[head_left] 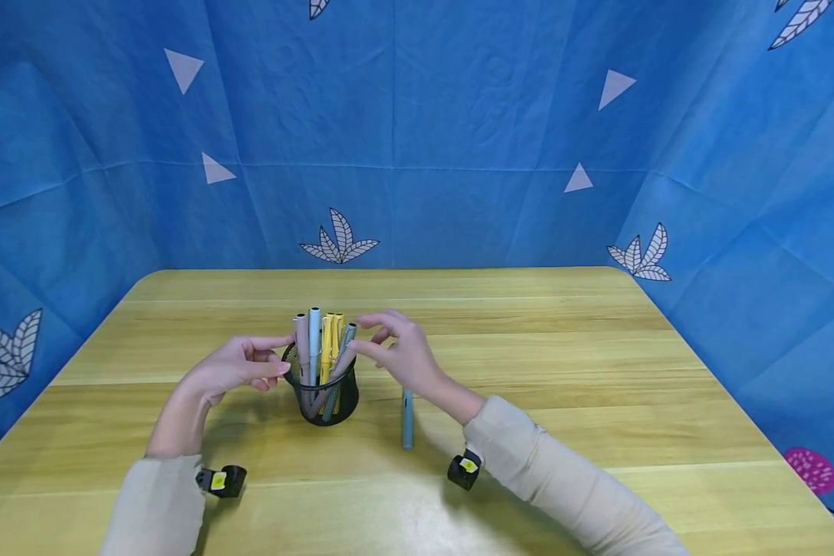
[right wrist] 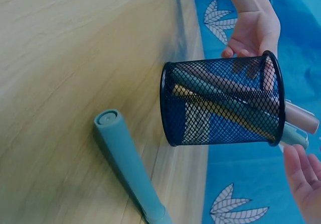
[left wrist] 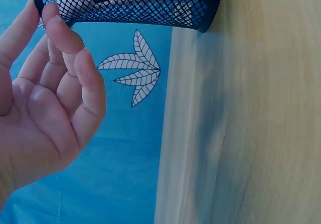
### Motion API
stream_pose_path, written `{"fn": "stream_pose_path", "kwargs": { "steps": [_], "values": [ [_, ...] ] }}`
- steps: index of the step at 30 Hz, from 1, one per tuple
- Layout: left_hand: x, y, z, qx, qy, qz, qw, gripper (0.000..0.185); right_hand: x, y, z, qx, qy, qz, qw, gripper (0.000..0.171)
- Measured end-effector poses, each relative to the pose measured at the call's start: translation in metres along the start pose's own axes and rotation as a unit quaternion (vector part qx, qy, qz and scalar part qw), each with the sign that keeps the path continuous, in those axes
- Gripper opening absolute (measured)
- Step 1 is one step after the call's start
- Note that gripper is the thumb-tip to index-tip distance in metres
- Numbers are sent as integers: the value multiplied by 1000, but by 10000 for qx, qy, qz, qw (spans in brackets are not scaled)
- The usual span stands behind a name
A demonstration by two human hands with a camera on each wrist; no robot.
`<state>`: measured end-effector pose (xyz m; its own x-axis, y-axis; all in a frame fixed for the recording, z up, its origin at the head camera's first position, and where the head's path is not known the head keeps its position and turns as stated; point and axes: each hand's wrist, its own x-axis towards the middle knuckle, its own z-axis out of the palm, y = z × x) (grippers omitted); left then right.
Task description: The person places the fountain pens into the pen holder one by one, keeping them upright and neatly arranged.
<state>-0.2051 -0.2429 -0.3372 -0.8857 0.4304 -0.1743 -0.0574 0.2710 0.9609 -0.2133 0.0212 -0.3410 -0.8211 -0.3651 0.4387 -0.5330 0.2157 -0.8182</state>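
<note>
Flanking the mesh cup [head_left: 322,398] of pens, the left hand [head_left: 239,367] touches its rim with relaxed fingers; the right hand [head_left: 399,351] pinches a grey pen [head_left: 340,363]; a teal pen [head_left: 407,418] lies beside.

Black mesh pen cup [right wrist: 220,101] stands on the wooden table [right wrist: 65,58], holding several pens [right wrist: 225,106]: grey-green, yellow, beige, tips sticking past the rim. Right hand [right wrist: 306,181] fingertips sit just beside the protruding pen ends, contact unclear. Left hand [right wrist: 253,30] is at the cup's far side by the rim. A teal pen [right wrist: 128,163] lies on the table near the cup's base, apart from both hands.
</note>
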Motion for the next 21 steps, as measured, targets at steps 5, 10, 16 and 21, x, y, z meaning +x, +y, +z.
{"fn": "stream_pose_path", "kwargs": {
  "steps": [5, 10, 16, 21],
  "values": [
    [0, -1, -1, 21, -15, 33, 10000, 64, -1, 1, -2, 307, 25, 275, 9991, 30],
    [2, -3, -2, 76, -2, 33, 10000, 66, -2, 3, -5, 416, -22, 445, 9981, 31],
    [3, -5, -2, 43, -30, 66, 10000, 65, -7, -12, -13, 469, -107, 475, 9977, 30],
    [3, -5, -3, 2, -36, 59, 10000, 65, -12, -22, -19, 538, -180, 579, 9967, 30]
  ]
}}
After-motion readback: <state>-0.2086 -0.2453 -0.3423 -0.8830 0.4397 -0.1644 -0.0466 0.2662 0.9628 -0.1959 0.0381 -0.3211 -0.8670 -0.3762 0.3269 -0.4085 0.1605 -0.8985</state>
